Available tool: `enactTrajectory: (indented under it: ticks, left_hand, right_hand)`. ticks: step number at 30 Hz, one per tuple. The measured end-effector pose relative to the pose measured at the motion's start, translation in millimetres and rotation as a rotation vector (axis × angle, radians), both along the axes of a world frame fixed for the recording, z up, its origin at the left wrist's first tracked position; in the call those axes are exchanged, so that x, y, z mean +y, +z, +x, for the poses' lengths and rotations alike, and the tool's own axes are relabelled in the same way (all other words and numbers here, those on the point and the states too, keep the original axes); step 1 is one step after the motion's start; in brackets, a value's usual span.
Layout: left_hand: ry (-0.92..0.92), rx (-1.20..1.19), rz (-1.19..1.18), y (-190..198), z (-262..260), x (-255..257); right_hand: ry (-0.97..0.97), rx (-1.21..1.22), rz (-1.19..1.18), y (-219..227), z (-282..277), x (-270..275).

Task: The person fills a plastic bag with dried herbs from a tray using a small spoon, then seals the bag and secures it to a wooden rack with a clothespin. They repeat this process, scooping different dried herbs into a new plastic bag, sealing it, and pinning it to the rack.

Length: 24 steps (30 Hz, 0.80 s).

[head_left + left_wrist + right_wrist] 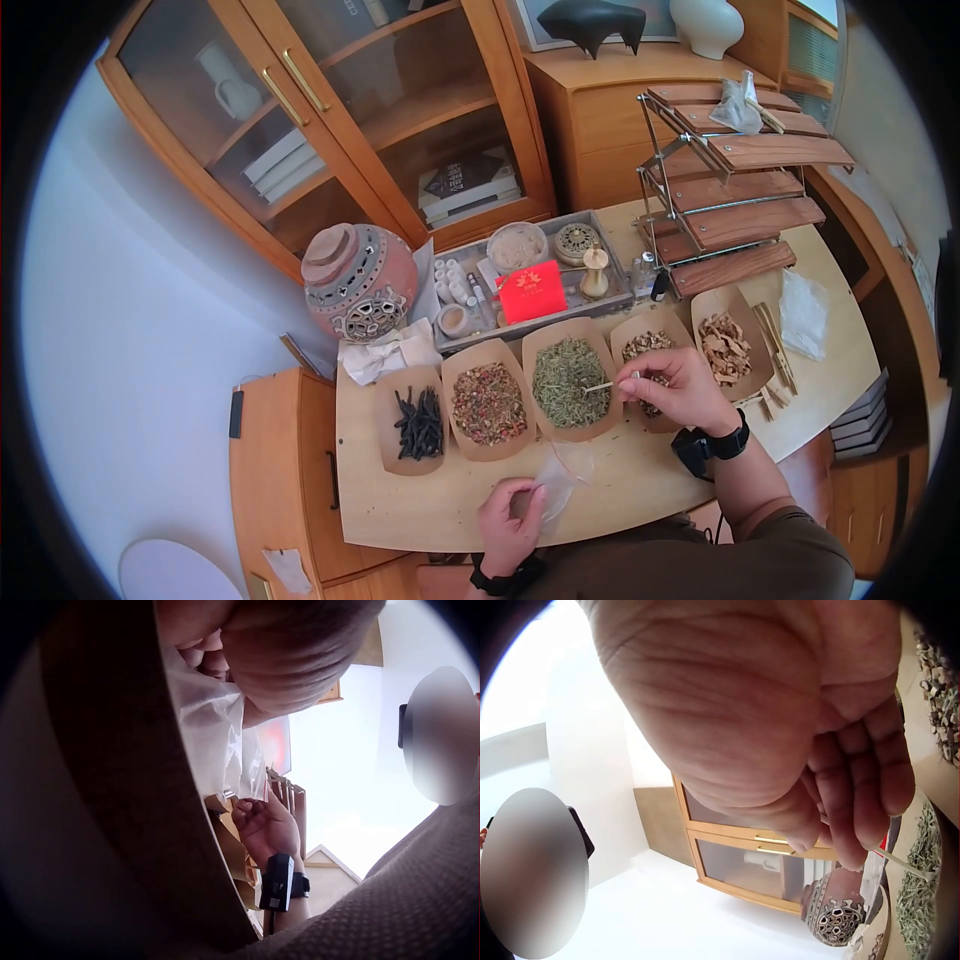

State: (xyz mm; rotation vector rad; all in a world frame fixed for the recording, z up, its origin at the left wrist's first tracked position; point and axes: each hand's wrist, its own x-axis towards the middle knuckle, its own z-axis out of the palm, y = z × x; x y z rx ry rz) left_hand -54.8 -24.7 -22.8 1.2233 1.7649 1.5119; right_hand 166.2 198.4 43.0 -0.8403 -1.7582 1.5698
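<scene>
Between its thumb and fingers, my right hand point(680, 388) pinches a thin light spoon point(600, 386), whose tip is over the green dried herb point(570, 375) in a paper tray. In the right wrist view the spoon point(901, 862) extends from my right hand point(742, 705) to the herb point(919, 900). Near the table's front edge my left hand point(510, 525) holds a clear plastic bag point(562, 482) by its side. The left wrist view has the bag point(214, 735) hanging under my left hand point(285, 652). Whether the bag holds anything, I cannot tell.
Paper trays of black pieces point(420, 425), reddish petals point(488, 403), mixed bits point(648, 345) and brown chips point(724, 348) flank the herb. Behind them are a grey wooden tray point(620, 298) with a red packet point(532, 292), a clay pot point(360, 280) and a slatted rack point(735, 220).
</scene>
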Motion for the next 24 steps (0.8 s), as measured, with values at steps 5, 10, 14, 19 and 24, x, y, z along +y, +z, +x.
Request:
enactTrajectory:
  ticks: [5,10,14,19,24]
  left_hand:
    - [-0.01,-0.017,-0.013,-2,0,-1]
    - [-0.01,-0.034,-0.029,0,0,-1]
    - [-0.01,0.005,-0.053,2,0,-1]
    - [-0.011,0.046,-0.029,-3,-3,-2]
    - [-0.037,0.064,-0.029,-3,-4,-1]
  right_hand:
    - [0.007,0.006,0.0,2,0,-2]
    - [0.014,0.005,0.005,0,1,-1]
    - [0.033,0.002,0.007,-1,0,-1]
    - [0.033,-0.015,-0.02,-3,-1,0]
    - [0.034,-0.01,-0.06,-9,-5,0]
